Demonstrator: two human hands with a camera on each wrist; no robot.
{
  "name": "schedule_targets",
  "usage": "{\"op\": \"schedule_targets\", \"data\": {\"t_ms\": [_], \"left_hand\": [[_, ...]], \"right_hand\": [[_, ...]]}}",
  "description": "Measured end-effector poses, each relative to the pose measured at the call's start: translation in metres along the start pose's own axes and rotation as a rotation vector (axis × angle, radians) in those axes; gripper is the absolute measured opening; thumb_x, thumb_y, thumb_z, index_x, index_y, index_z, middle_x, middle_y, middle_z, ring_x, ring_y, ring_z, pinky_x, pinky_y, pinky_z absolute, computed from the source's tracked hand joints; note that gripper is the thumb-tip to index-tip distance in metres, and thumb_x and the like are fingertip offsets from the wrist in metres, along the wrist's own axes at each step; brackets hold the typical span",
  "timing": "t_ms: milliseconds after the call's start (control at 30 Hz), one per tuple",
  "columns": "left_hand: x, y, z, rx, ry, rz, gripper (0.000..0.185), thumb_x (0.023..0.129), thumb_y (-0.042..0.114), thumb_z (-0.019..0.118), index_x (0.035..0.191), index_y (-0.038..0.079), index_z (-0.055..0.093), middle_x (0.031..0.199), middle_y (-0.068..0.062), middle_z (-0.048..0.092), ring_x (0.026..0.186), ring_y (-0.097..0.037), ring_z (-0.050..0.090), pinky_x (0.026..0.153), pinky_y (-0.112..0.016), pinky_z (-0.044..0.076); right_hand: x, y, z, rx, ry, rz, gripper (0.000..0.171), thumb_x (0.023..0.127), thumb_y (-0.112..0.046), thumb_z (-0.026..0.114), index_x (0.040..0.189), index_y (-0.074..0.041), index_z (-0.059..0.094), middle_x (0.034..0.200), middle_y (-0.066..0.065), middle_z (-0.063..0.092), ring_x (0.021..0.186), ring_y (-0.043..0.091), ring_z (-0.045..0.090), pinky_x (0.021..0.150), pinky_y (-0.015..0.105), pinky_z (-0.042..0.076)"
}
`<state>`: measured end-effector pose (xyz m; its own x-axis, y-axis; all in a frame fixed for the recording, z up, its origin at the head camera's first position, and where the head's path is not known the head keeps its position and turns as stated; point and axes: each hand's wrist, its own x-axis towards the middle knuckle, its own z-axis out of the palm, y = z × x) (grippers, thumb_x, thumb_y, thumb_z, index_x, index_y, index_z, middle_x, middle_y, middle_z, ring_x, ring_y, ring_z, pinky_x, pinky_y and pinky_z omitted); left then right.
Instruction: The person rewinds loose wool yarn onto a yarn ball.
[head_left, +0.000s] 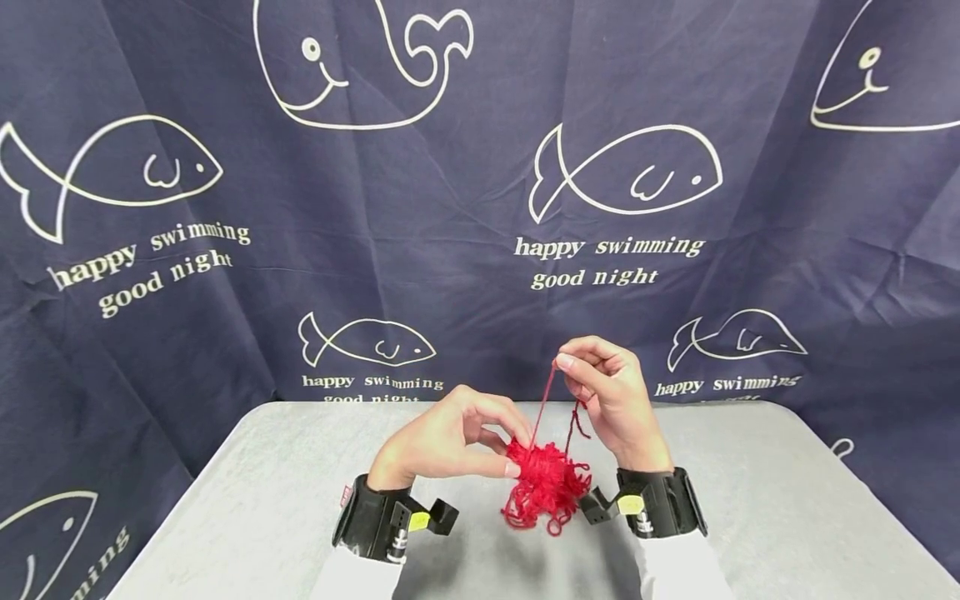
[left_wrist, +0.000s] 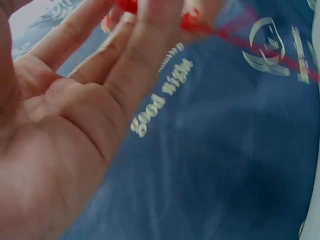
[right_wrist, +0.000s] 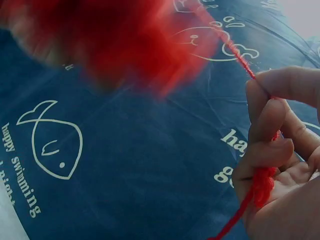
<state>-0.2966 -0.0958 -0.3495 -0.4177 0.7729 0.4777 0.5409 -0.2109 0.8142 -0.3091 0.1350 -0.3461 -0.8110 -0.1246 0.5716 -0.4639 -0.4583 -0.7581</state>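
A loopy bundle of red yarn (head_left: 546, 483) is pinched at its left side between the thumb and fingers of my left hand (head_left: 453, 437), above the grey table. Up and to the right, my right hand (head_left: 611, 396) pinches a strand of yarn (head_left: 543, 408) between thumb and index finger, and it runs taut down to the bundle. In the right wrist view more yarn (right_wrist: 263, 187) lies gathered under the curled fingers, with a tail hanging out below. The bundle is blurred there. Only a little red shows past the fingers in the left wrist view.
The grey table (head_left: 285, 492) spreads under both hands. Behind it hangs a dark blue curtain (head_left: 480, 250) with white fish drawings and lettering. Black wrist straps with small cameras sit on both wrists, near the bundle.
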Motion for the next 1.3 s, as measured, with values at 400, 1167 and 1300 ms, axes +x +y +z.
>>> {"op": "schedule_targets", "data": {"t_ms": [400, 1167, 1300], "left_hand": [[0.003, 0.011, 0.006, -0.222, 0.328, 0.322, 0.023, 0.081, -0.013, 0.07, 0.1, 0.001, 0.068, 0.109, -0.009, 0.061, 0.101, -0.018, 0.059, 0.082, -0.032, 0.059], [0.01, 0.009, 0.004, -0.351, 0.972, 0.351, 0.031, 0.085, -0.019, 0.059, 0.096, 0.006, 0.076, 0.107, -0.011, 0.065, 0.087, -0.017, 0.069, 0.076, -0.027, 0.06], [0.013, 0.004, 0.003, -0.066, 1.091, 0.328, 0.022, 0.08, -0.02, 0.071, 0.099, -0.008, 0.071, 0.106, -0.015, 0.067, 0.091, -0.019, 0.069, 0.082, -0.03, 0.06]], "right_hand": [[0.001, 0.015, 0.003, -0.381, -0.039, 0.121, 0.011, 0.087, 0.007, 0.07, 0.094, 0.001, 0.074, 0.078, 0.0, 0.071, 0.062, 0.008, 0.056, 0.053, 0.019, 0.045], [-0.006, 0.009, 0.028, -0.62, -0.308, 0.108, 0.01, 0.086, -0.003, 0.077, 0.091, -0.011, 0.077, 0.073, 0.003, 0.068, 0.057, 0.013, 0.053, 0.049, 0.023, 0.042], [-0.008, 0.004, 0.031, -0.642, -0.301, 0.068, 0.01, 0.085, -0.003, 0.078, 0.089, -0.012, 0.077, 0.071, 0.002, 0.066, 0.055, 0.013, 0.052, 0.047, 0.023, 0.041]]}}
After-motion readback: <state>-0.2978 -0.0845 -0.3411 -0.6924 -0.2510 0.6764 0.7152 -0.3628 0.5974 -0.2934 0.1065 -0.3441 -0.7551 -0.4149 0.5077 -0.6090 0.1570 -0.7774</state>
